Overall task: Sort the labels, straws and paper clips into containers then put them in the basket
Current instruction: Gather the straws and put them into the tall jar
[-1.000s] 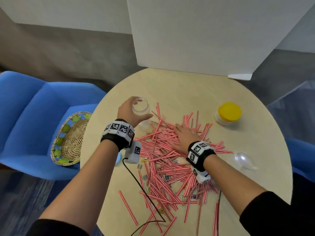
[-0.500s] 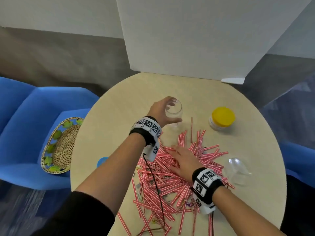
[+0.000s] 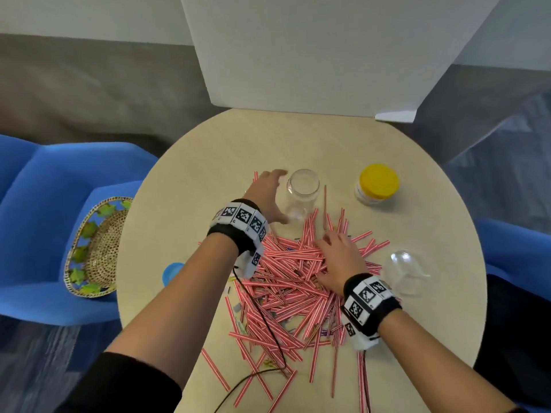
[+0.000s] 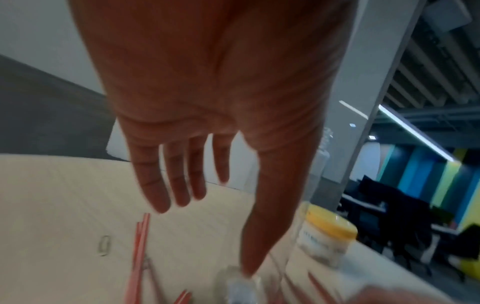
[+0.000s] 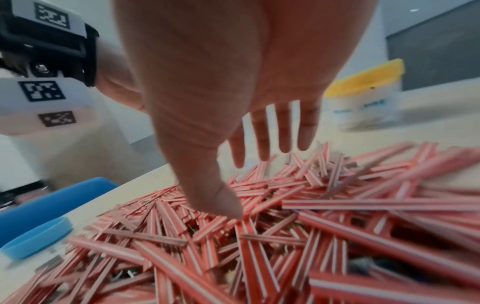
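Observation:
Red-and-white striped straws (image 3: 286, 281) lie in a big pile on the round table (image 3: 208, 162), with small labels and paper clips mixed in under them. My right hand (image 3: 338, 254) rests flat on the pile, its fingers (image 5: 272, 131) straight. A clear open jar (image 3: 301, 193) stands upright at the pile's far edge. My left hand (image 3: 275, 195) is beside the jar's left side with straight, spread fingers (image 4: 179, 185); only the thumb reaches the jar's base. One paper clip (image 4: 105, 245) lies alone on the bare table. The woven basket (image 3: 95, 248) sits on the blue chair at left.
A yellow-lidded jar (image 3: 377, 184) stands at the far right of the pile. A clear container (image 3: 407, 271) lies on its side to the right. A blue lid (image 3: 171, 272) sits near the table's left edge. A white board (image 3: 313, 55) stands behind the table.
My left hand carried the clear jar rightward to the pile's far edge and loosened its grip on it. The right hand has stayed flat on the straws.

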Motion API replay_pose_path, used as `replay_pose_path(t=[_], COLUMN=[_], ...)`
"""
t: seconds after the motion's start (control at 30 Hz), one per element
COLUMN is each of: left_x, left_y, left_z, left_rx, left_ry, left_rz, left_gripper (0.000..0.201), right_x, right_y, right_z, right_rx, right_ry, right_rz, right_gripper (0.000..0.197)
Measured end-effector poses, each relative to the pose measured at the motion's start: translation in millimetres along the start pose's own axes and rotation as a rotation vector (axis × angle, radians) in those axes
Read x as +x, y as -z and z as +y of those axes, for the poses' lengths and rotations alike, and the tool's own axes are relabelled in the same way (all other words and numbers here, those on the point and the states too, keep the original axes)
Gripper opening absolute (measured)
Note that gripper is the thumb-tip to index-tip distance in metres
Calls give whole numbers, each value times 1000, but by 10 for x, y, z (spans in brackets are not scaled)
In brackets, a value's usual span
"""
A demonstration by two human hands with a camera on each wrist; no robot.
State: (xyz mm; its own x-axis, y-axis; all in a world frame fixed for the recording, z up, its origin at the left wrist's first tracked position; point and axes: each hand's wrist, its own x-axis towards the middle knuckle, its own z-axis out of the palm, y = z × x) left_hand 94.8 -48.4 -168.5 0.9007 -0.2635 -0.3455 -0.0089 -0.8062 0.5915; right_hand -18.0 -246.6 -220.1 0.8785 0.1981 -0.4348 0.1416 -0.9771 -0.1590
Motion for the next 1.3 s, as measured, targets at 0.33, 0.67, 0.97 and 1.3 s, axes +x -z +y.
replay_pose_path(t=[0.33,0.67,0.97,1.3], left_x=[-738,-702,-593,-723], left_y=[-792,-1065,-832,-454], left_z=[-332,-379,-297,-217], left_rx=[667,669,478,239], left_ry=[-277,-328,-358,-342], left_rz=[-190,-101,-26,-46], left_gripper=[78,41,23,23], right_x=[114,89,29,-134], right_y=[-9,111,335,410], right_z=[-210,-117,132,298], right_rx=[-167,-239,1,521], right_ry=[221,301,252,191], right_rz=[-93,-122,-23,168], right_gripper=[59,22,25,27])
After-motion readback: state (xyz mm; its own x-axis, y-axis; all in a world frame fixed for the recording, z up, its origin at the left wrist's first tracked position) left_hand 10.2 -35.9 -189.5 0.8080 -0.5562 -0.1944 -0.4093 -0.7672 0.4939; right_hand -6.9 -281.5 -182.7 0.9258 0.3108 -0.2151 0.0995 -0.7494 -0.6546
